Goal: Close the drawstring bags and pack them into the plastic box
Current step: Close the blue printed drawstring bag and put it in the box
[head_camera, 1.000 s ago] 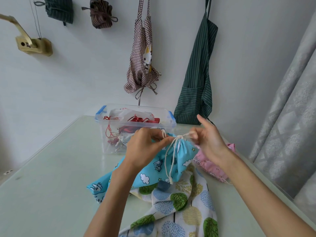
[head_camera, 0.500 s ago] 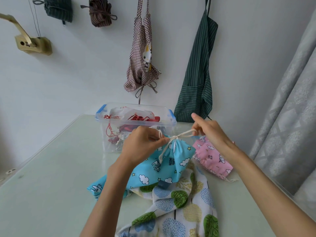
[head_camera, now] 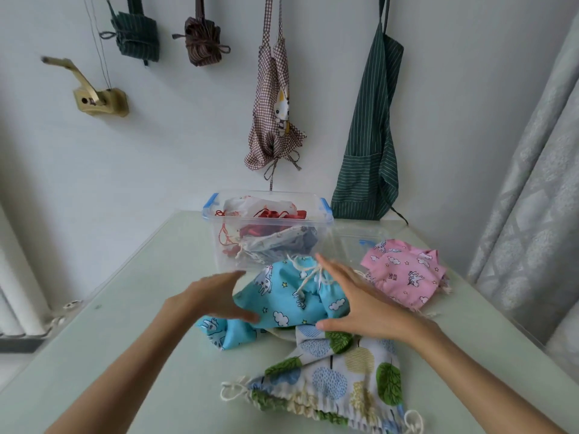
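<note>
Head cam: I see the blue bag (head_camera: pixel 291 300) on the table (head_camera: pixel 131 308) before the plastic box (head_camera: pixel 266 227), cinched mouth toward the box, left hand (head_camera: pixel 216 297) and right hand (head_camera: pixel 357 303) flat-fingered flanking it, gripping nothing.

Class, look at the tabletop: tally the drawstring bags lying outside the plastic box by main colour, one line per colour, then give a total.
Blue bag, between the two hands: 1
Pink bag, at the right: 1
White tree-print bag, nearest the camera: 1
Total on the table outside the plastic box: 3
More bags lie inside the box, too tangled to count.
</note>
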Motion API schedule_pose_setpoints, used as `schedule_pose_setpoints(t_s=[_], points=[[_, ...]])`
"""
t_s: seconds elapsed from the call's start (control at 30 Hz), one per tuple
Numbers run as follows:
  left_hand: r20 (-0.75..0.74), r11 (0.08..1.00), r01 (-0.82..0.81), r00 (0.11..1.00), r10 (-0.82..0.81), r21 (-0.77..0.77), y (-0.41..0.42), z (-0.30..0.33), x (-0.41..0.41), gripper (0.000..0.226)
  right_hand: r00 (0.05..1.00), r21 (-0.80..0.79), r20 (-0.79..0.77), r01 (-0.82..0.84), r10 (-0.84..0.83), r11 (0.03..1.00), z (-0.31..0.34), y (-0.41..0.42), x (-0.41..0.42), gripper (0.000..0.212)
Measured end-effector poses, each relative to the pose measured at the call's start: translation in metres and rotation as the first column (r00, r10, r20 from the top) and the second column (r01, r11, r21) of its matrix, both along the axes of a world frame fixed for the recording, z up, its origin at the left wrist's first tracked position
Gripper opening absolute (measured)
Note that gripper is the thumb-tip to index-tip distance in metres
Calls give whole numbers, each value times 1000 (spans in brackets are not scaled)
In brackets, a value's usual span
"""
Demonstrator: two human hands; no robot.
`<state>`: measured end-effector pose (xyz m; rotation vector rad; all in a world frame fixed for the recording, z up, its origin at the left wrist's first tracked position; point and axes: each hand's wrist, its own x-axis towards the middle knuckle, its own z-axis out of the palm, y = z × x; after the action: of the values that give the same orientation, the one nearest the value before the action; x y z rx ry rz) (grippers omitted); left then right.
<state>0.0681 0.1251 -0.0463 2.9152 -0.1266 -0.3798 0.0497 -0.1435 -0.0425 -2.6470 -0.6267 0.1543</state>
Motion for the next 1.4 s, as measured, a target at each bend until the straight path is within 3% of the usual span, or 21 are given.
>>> schedule_pose_setpoints(t_s=[0.1,0.23,0.3,0.37,0.43,0.5,0.57,0.73,0.77,0.83,0.9,0.97,1.03,1.13,1.2,1.27,1.3,1.33,1.4], points=[[52,999,-17,998,19,-36,-5,-13,-2,81,977,-197,212,34,9,980,-3,16,1,87],[269,997,-57,961,69,-54,-12,4,1,41,943,-151,333,79,-25,985,0,26,11,58],[347,987,-55,932,104,-149,-15,24,7,32,936,-24,340,99,-85,995,10,27,21,54],[408,958,-47,898,164,-283,-14,53,15,26,918,226,344,123,-197,966,33,24,37,49],[425,888,-30,870,249,-459,-8,86,26,21,878,490,369,94,-305,867,66,20,55,45],[367,728,7,867,337,-685,-4,119,37,20,836,635,425,-2,-347,772,100,20,70,44],[333,607,32,858,390,-794,-3,146,51,28,793,670,484,-66,-369,739,127,26,85,38],[329,467,85,818,472,-880,-3,179,94,41,676,661,596,-105,-434,743,152,45,132,32],[347,499,68,799,492,-864,-1,178,105,42,676,652,591,-79,-439,754,149,48,141,31],[410,654,-14,769,491,-757,6,167,125,42,724,634,528,12,-444,773,134,53,160,31],[400,843,-166,822,405,-512,15,147,139,45,842,517,395,127,-368,846,115,60,171,32],[173,966,-243,951,256,-93,20,128,147,60,970,223,127,173,-205,959,93,66,176,13],[-12,979,-136,990,139,153,19,118,152,70,984,-42,-81,153,-156,987,73,71,180,29],[105,993,59,992,-69,99,8,112,156,58,983,-158,-109,127,-145,979,56,75,189,26],[-19,987,127,992,-126,97,1,99,156,53,983,-168,-128,107,-130,980,58,79,189,22],[-203,994,93,976,-78,66,5,79,161,51,980,-132,-157,103,-123,986,58,82,190,19],[-264,999,43,964,-39,8,8,71,163,49,980,-89,-153,115,-128,989,55,83,192,33],[-288,1000,1,958,-9,-28,11,68,165,46,982,-56,-119,144,-150,988,51,82,194,43],[-274,996,-47,961,25,-73,9,71,165,37,974,38,29,222,-223,974,45,80,187,34]])
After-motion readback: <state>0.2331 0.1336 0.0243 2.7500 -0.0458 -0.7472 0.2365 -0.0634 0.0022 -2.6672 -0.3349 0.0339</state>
